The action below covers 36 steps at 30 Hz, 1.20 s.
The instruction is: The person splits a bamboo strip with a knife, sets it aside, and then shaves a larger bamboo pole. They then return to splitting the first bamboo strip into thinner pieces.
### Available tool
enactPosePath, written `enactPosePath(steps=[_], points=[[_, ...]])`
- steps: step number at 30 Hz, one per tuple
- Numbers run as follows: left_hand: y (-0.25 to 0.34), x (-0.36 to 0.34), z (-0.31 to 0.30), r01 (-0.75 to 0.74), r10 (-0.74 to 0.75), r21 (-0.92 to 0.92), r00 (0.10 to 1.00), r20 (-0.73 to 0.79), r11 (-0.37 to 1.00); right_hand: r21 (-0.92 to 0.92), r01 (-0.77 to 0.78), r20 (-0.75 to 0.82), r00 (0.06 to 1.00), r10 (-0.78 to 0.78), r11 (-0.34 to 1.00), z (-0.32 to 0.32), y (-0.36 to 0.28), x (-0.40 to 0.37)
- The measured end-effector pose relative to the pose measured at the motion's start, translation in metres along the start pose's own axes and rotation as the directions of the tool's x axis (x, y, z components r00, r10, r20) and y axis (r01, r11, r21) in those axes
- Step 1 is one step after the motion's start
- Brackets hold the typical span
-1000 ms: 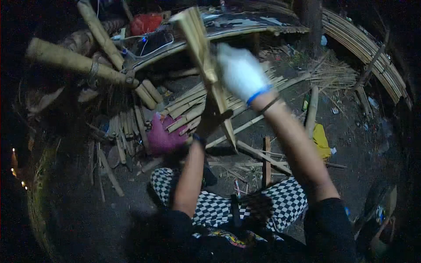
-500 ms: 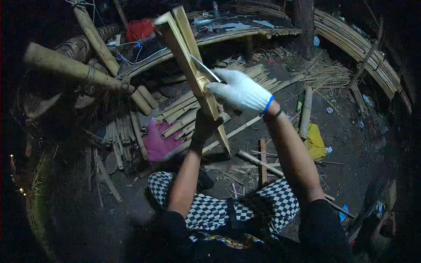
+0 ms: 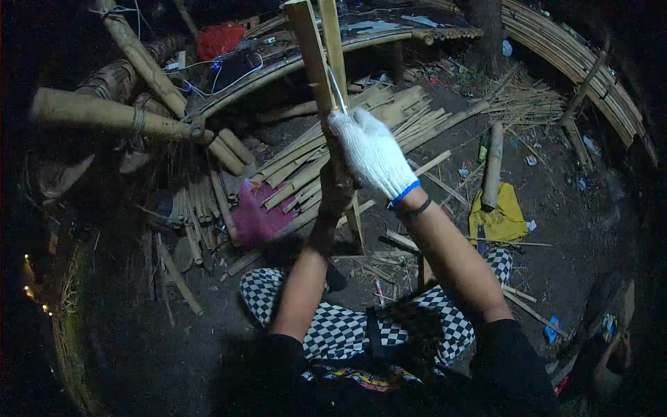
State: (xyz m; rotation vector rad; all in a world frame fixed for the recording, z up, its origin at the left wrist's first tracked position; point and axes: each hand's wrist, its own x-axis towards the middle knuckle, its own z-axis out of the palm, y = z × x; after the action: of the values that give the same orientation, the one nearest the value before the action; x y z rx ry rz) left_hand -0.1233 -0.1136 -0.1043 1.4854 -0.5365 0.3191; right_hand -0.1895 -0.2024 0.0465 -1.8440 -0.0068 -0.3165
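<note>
A split piece of bamboo (image 3: 313, 59) stands nearly upright in front of me, its two halves spread apart at the top. My left hand (image 3: 337, 186), in shadow, is wrapped round its lower part. My right hand (image 3: 372, 151) wears a white knitted glove with a blue cuff and is closed on a knife, its handle hidden in the glove. The thin bright blade (image 3: 338, 89) lies against the bamboo, between the two halves.
Bamboo strips (image 3: 299, 174) lie piled behind my hands, beside a pink cloth (image 3: 258, 214). A yellow cloth (image 3: 501, 217) and a short bamboo pole (image 3: 492, 167) lie at the right. A thick bamboo beam (image 3: 104, 115) juts in from the left.
The bamboo has turned more upright and its top has shifted right. My right hand and the knife have moved slightly down with the blade steeper. The view has shifted a little.
</note>
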Motion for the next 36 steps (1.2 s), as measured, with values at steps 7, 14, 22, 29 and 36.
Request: enactPosePath(steps=[7, 14, 22, 29, 36], points=[[-0.011, 0.010, -0.020, -0.101, 0.085, 0.207, 0.993, 0.083, 0.973, -0.481, 0.287, -0.028, 0.940, -0.341, 0.828, -0.027, -0.008, 0.013], [0.040, 0.050, -0.027, -0.331, 0.284, 0.303, 0.940, 0.190, 0.894, -0.792, 0.609, 0.313, 0.355, -0.881, -0.036, -0.053, -0.072, 0.012], [-0.154, -0.035, -0.033, 0.127, -0.174, 0.306, 0.976, 0.132, 0.944, -0.613, 0.335, 0.082, 0.928, -0.364, 0.715, 0.017, 0.026, 0.006], [-0.023, 0.006, -0.012, -0.068, 0.120, 0.347, 0.984, -0.130, 0.935, -0.647, 0.574, 0.057, 0.693, -0.719, 0.502, -0.032, -0.073, -0.006], [-0.153, -0.057, -0.044, -0.077, 0.035, 0.274, 0.988, 0.152, 0.959, -0.577, 0.302, 0.053, 0.941, -0.334, 0.759, 0.020, 0.033, 0.008]])
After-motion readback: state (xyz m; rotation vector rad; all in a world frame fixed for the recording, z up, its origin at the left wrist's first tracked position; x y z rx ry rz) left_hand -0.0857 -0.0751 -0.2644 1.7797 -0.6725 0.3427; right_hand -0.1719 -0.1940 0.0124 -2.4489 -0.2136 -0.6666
